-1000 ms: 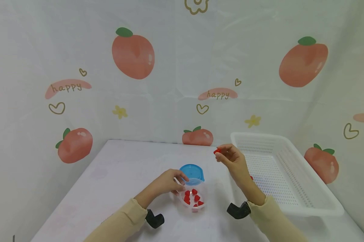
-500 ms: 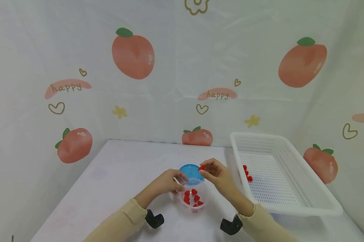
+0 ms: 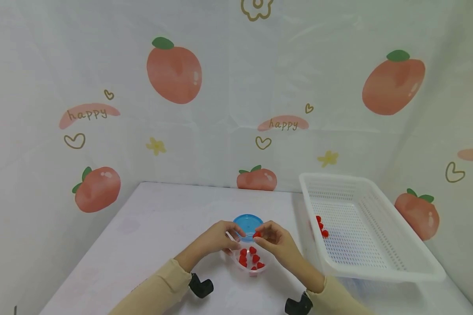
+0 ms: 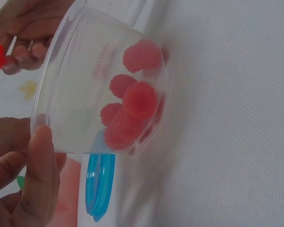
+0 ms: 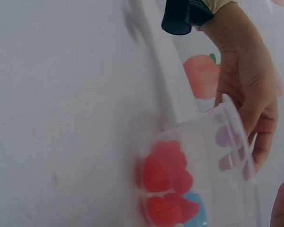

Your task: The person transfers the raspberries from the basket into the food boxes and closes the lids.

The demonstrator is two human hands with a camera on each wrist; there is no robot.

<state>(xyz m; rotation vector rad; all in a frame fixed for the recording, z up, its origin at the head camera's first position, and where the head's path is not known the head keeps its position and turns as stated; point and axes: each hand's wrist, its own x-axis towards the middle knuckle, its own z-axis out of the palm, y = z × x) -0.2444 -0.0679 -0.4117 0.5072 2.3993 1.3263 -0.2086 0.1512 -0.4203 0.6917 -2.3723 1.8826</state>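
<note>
My left hand [image 3: 220,236] holds the rim of a small clear plastic tub [image 4: 73,130] at its left side, finger and thumb at the edge in the left wrist view. Several red raspberries [image 4: 139,100] lie on the tub's bottom. Above the tub's far right rim, my right hand [image 3: 279,244] pinches one more raspberry [image 3: 257,235] between thumb and fingertips. That berry also shows at the edge of the left wrist view. A blue lid [image 3: 247,222] lies just behind the tub, partly covered by the hands.
On the right stands a large white perforated basket [image 3: 382,276], with a few red raspberries [image 3: 325,233] along its left side. The white table [image 3: 173,210] meets a fruit-printed backdrop [image 3: 213,144] at the back.
My right hand has carried its raspberry from beside the basket, left and down, to above the tub. Berries in the basket have come into sight. The left hand has stayed at the tub.
</note>
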